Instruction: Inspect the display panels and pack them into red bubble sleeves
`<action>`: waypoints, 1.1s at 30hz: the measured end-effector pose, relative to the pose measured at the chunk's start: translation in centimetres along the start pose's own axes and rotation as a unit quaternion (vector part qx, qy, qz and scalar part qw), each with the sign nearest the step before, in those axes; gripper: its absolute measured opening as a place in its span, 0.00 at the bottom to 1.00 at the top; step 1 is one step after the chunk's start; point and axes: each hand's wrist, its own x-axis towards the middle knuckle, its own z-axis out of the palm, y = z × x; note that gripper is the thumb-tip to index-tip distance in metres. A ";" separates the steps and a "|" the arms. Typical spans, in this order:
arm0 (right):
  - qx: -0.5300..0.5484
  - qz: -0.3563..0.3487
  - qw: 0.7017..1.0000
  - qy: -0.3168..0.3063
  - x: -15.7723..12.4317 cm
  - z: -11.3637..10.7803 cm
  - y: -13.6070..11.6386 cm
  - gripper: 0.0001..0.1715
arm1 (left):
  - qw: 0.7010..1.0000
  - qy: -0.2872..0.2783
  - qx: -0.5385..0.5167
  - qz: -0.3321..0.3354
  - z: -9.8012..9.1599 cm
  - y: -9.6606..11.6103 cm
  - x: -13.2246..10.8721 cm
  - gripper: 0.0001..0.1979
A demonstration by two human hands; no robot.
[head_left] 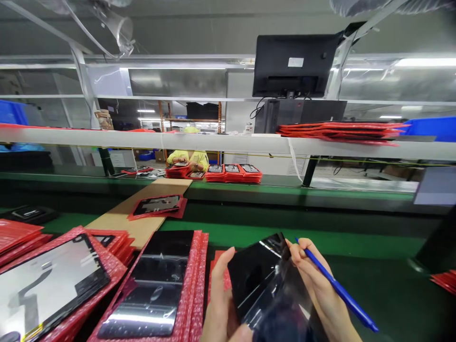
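Step in hand looks like checking a glossy black panel (261, 280); held up betw. both hands, tilted; left hand (223, 308) grasps its left edge, thumb up along the side; right hand (315, 280) grips the top-right corner w/ a blue pen (338, 287) pinched in the fingers; next likely needs a steady hold, pen kept off the glass; left of the fingers, panel on red bubble wrap (194, 285); beyond, green belt (302, 237); far off, a co-worker's hands (187, 161).

One head-worn view looks forward and down along the green workbench (374, 289); the hands sit close at the lower edge; the shelf (221, 141) and monitor (294, 64) lie farther ahead.
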 end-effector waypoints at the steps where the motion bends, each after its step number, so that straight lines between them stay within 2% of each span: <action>1: -0.001 0.008 1.000 0.002 0.0 -0.3 0.0 0.16 | 1.000 0.001 -0.019 -0.007 0.0 0.1 0.4 0.44; 4: 0.012 0.019 1.000 0.019 0.0 -1.0 -0.1 0.17 | 0.998 0.021 -0.060 -0.018 0.2 0.7 1.3 0.40; 8: 0.056 0.026 0.996 0.072 0.1 -1.0 -0.7 0.19 | 0.985 0.105 -0.132 -0.036 1.1 2.2 1.5 0.29; 10: 0.076 0.049 0.990 0.106 0.2 -0.6 -1.0 0.20 | 0.979 0.130 -0.148 -0.043 1.6 2.8 1.4 0.24; 14: 0.121 0.087 0.979 0.142 0.5 0.0 -1.3 0.21 | 0.980 0.108 -0.159 -0.054 1.5 3.0 1.8 0.22; 18: 0.134 0.100 0.977 0.131 0.8 -0.2 -1.2 0.19 | 0.985 0.092 -0.134 -0.054 0.3 2.0 2.7 0.20; 24: 0.140 0.100 0.979 0.106 1.0 -1.0 -0.7 0.17 | 0.987 0.130 -0.078 -0.051 -0.6 1.2 3.8 0.17; 28: 0.122 0.121 0.980 0.103 1.7 -1.5 -0.1 0.18 | 0.985 0.107 -0.120 -0.061 -0.6 1.2 4.2 0.17; 33: 0.112 0.155 0.976 0.100 2.4 -2.2 1.2 0.17 | 0.984 0.105 -0.125 -0.066 -0.8 1.1 4.7 0.18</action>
